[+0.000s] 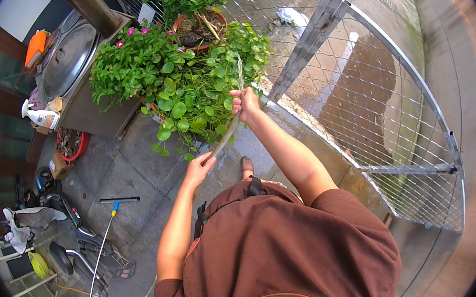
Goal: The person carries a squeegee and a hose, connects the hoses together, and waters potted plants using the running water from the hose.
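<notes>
My right hand [247,102] grips a clear hose [228,136] near its end, and a stream of water [240,71] leaves it toward round-leaved green plants [197,96]. Lower down the same hose, my left hand [200,169] is closed around it. Left of the round leaves grows a bush with pink flowers [127,62]. Behind them stands a taller plant in a terracotta-coloured pot [200,31]. The pots under the front foliage are mostly hidden by leaves.
A chain-link fence [345,83] runs along the right. At left are a metal counter [92,108] with a large round lid [70,59] and a spray bottle [42,116], a red basin [73,143], a motor scooter [75,228] and a floor squeegee [103,243].
</notes>
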Available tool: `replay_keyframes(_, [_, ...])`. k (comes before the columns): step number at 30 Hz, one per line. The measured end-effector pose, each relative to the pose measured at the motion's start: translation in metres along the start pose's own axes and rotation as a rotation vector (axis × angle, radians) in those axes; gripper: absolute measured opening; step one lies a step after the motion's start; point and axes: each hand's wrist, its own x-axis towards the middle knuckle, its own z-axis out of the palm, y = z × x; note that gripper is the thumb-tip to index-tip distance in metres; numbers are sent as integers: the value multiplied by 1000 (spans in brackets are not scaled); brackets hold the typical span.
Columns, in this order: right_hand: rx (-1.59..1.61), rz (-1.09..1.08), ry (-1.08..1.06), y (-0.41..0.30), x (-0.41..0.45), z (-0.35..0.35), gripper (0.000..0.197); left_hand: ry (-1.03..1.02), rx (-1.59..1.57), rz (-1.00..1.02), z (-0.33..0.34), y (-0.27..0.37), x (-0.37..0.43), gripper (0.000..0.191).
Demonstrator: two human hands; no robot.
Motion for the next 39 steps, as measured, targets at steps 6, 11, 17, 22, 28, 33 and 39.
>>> replay_keyframes(6, [5,22,-35,11,6,-11,38,-7,31,-37,2,4,-10,43])
replay_keyframes(11, [2,29,-21,6,1,-7,38,17,-40,-20,4,4,-9,41])
replay_keyframes(17, [-2,-23,-15,-8,-9,7,36,-22,-41,5,1,4,1,45])
replay_keyframes(22, [-11,-25,-19,-6,-6,7,37,22,-38,-8,1,12,-3,38])
replay_keyframes(28, [-20,14,-37,8,-2,1,37,-5,5,-50,-2,2,-10,42])
replay_keyframes(33, [-24,18,-27,12,0,-1,38,-10,-22,-35,-3,-4,-11,41])
replay_keyframes(39, [-19,11,-12,7,-8,5,36,-16,-11,-26,-3,0,-11,41])
